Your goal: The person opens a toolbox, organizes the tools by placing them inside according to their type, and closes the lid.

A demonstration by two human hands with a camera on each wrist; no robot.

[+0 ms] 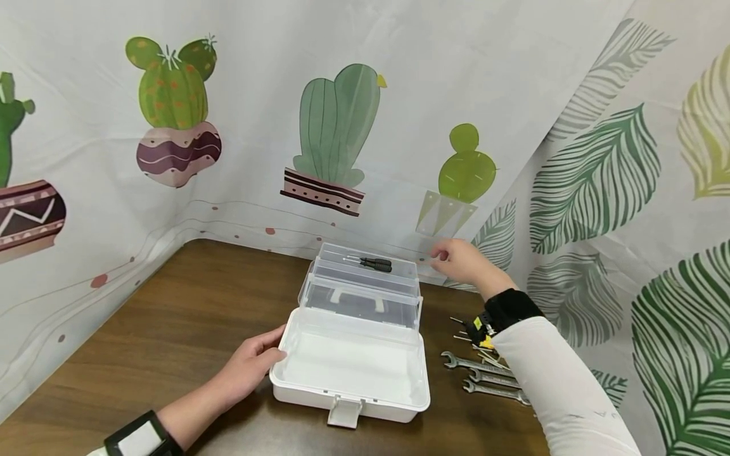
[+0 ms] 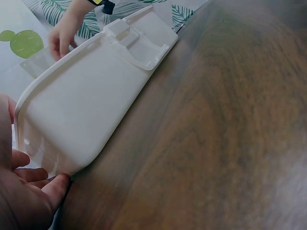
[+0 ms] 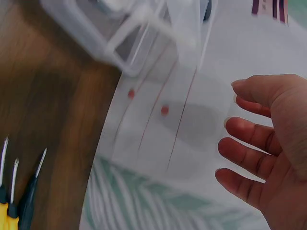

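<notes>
A white toolbox [image 1: 350,364] stands open on the wooden table, its inside bare and its front latch [image 1: 345,411] hanging down. Behind it rises the clear lid with a clear tray [image 1: 365,288], on which two black screwdrivers [image 1: 375,264] lie. My left hand [image 1: 248,367] holds the box's left side, thumb at the rim and fingers against the outer wall; the left wrist view shows the fingertips [image 2: 57,184] at the box's lower corner. Raised to the right of the tray, my right hand [image 1: 464,261] holds nothing, its fingers [image 3: 247,158] loosely bent.
Right of the box lie several wrenches [image 1: 490,379] and white strips resembling cable ties [image 1: 495,360]. Yellow-and-black screwdrivers [image 3: 12,211] lie beyond them, partly hidden by my right wrist in the head view. A printed curtain [image 1: 245,158] hangs behind the table [image 1: 188,304].
</notes>
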